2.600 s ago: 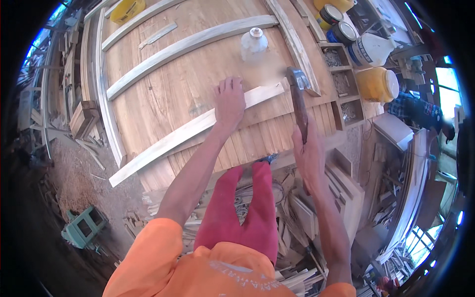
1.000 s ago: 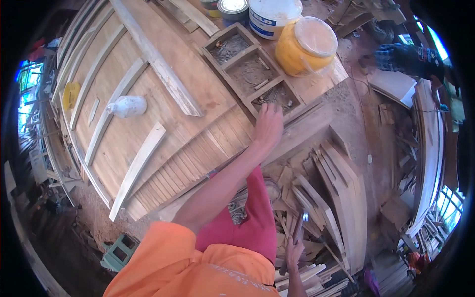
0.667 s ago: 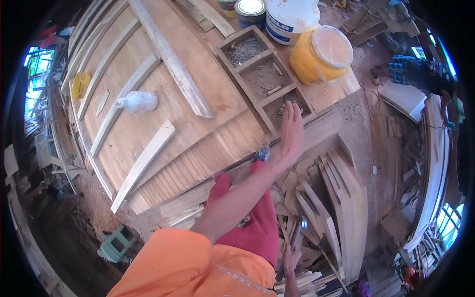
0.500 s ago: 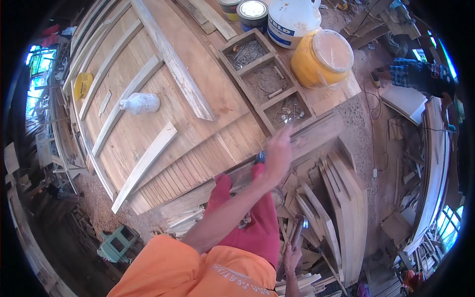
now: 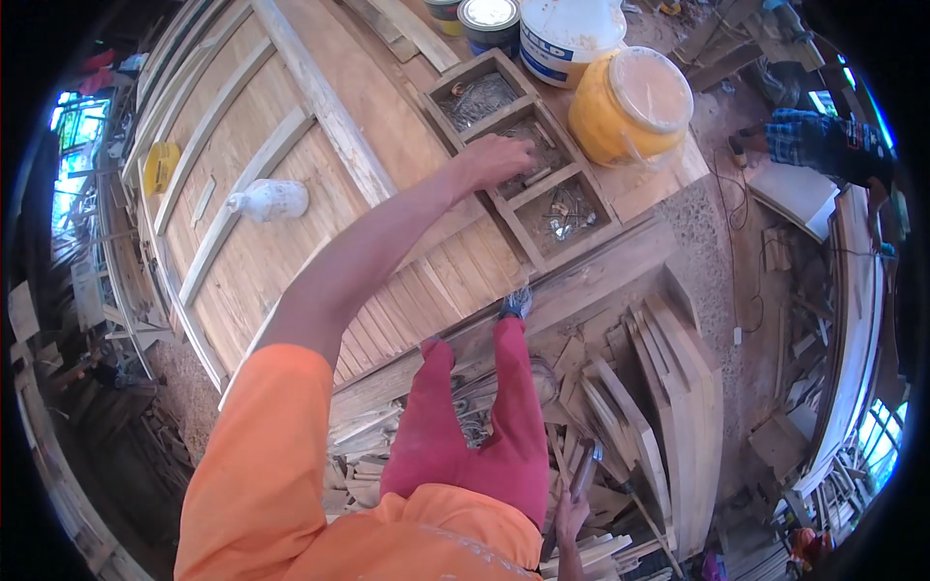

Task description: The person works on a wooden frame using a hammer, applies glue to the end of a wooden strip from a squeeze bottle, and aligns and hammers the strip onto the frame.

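Observation:
My left hand (image 5: 498, 161) reaches over the middle section of a wooden box (image 5: 523, 200) with three compartments. Its fingers curl down and together among the nails; whatever is between them is hidden. More nails fill the far compartment (image 5: 481, 101), and nails with shiny bits lie in the near compartment (image 5: 565, 218). Low beside my right leg, my right hand (image 5: 572, 516) is closed round the handle of a hammer (image 5: 583, 470), its metal head pointing up. The box rests on a broad wooden panel (image 5: 387, 228) in front of me.
Beside the box stand a yellow jar (image 5: 605, 111), a white bucket (image 5: 572, 39) and paint cans (image 5: 489, 21). A white bottle (image 5: 271, 200) lies among wooden strips on the panel. Stacked curved boards (image 5: 678, 416) lean near my right hand. Another person (image 5: 823, 145) is at far right.
My left hand has moved left and away from me, from near the box's close end to its middle compartment. My right hand stays low with the hammer.

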The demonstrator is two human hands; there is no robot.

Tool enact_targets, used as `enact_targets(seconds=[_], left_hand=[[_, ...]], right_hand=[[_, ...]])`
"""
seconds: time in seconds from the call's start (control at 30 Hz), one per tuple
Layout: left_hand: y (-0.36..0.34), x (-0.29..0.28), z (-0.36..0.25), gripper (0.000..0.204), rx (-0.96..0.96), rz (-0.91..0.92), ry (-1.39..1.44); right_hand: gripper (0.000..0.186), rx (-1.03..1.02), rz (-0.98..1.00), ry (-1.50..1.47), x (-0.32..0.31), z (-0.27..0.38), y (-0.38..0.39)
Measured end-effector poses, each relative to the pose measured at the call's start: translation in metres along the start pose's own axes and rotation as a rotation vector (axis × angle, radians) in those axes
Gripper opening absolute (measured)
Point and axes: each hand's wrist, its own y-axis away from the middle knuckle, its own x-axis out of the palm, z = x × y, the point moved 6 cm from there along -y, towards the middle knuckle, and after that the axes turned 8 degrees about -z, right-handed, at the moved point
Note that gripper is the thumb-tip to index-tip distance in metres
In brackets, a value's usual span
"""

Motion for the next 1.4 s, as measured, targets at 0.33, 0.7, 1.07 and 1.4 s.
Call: enact_targets(seconds=[0.33,0.7,1.07,1.4], left_hand=[[-0.012,0.006,0.022,0.017,0.09,-0.036,-0.123],[0.022,-0.019,0.024,0.041,-0.739,0.048,1.505],[0.03,-0.024,-0.08,0.015,-0.69,-0.223,0.625],[0.009,-0.014,-0.194,0.017,-0.698,-0.212,0.368]], right_hand=[[0.033,0.137,0.024,-0.026,0.018,-0.031,-0.001],[0.036,0.154,0.069,-0.1,0.02,-0.004,0.0],[0.032,0.211,0.062,-0.181,0.03,0.006,0.008],[0.037,0.162,0.067,-0.07,0.04,0.006,0.018]])
